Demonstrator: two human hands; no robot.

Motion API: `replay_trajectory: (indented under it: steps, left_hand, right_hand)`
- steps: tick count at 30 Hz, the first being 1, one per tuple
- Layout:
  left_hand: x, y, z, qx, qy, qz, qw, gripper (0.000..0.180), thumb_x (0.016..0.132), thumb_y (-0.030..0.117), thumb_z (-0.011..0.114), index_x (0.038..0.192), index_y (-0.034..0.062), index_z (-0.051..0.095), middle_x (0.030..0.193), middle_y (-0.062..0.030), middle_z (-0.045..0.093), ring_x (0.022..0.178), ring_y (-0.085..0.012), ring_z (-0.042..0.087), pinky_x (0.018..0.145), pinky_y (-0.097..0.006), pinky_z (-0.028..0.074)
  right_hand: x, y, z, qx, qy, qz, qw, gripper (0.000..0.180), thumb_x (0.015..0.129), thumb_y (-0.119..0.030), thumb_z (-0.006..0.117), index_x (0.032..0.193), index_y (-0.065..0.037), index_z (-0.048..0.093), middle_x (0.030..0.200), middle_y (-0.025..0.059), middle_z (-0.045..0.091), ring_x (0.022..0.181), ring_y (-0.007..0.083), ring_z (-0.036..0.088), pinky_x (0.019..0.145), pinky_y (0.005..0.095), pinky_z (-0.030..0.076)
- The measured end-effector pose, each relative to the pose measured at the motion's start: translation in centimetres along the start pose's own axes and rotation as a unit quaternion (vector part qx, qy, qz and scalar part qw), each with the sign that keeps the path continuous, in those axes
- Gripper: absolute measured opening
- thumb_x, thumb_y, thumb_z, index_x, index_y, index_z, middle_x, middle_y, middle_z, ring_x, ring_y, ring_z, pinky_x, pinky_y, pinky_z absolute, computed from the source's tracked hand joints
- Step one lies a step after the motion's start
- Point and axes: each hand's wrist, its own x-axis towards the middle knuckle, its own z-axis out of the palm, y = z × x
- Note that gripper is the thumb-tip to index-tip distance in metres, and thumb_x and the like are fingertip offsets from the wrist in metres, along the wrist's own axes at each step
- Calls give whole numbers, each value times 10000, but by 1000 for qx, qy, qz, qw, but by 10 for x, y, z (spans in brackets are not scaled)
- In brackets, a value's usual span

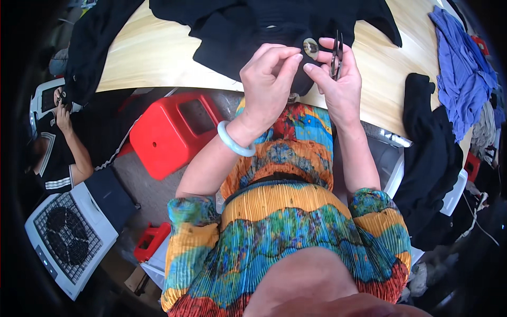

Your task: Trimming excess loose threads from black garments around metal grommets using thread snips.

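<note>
My left hand [266, 84] is closed in a pinch, thumb against forefinger; whatever lies between the tips is too small to make out. Just beyond that pinch is a large oval brownish button [310, 48], between the fingertips of both hands. Which hand bears its weight I cannot tell. Dark thread snips [336, 55] lie across the fingers of my right hand [342, 92], blades pointing away from me, and its thumb reaches toward the button. Beneath and behind both hands a black knit garment [237, 42] spreads over the pale wooden table [153, 58].
A red plastic stool [158, 134] stands left of my knees. Farther left, another person [66, 127] handles something dark near a fan unit [68, 235]. Black cloth [428, 153] hangs over the table's right edge, near a purple-blue garment [459, 68].
</note>
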Motion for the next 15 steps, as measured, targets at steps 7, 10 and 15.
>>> replay_trajectory:
  steps: [7, 10, 15]
  left_hand:
    - [1, 9, -6, 66, -131, -91, 985, 69, 821, 67, 521, 818, -2, 517, 710, -25, 530, 572, -57, 474, 501, -199, 387]
    - [10, 18, -17, 62, -216, -167, 960, 137, 864, 160, 496, 840, 30, 530, 694, 21, 508, 586, -26, 449, 515, -164, 373]
    - [16, 26, -20, -119, -261, -342, 895, 106, 859, 165, 508, 862, 61, 532, 768, 11, 532, 669, -45, 495, 564, -175, 425]
  right_hand:
    - [-8, -1, -13, 14, -8, 13, 1000, 395, 710, -8, 631, 1063, -24, 456, 847, -5, 536, 626, -3, 392, 576, 129, 349]
    - [-12, -6, -21, -39, 4, 2, 999, 367, 766, -42, 597, 1089, -3, 426, 832, -3, 530, 660, 14, 419, 603, 151, 364]
    - [-39, -23, -30, -52, -9, -1, 999, 259, 862, -132, 481, 1072, 14, 435, 772, 9, 501, 705, 46, 448, 646, 180, 374]
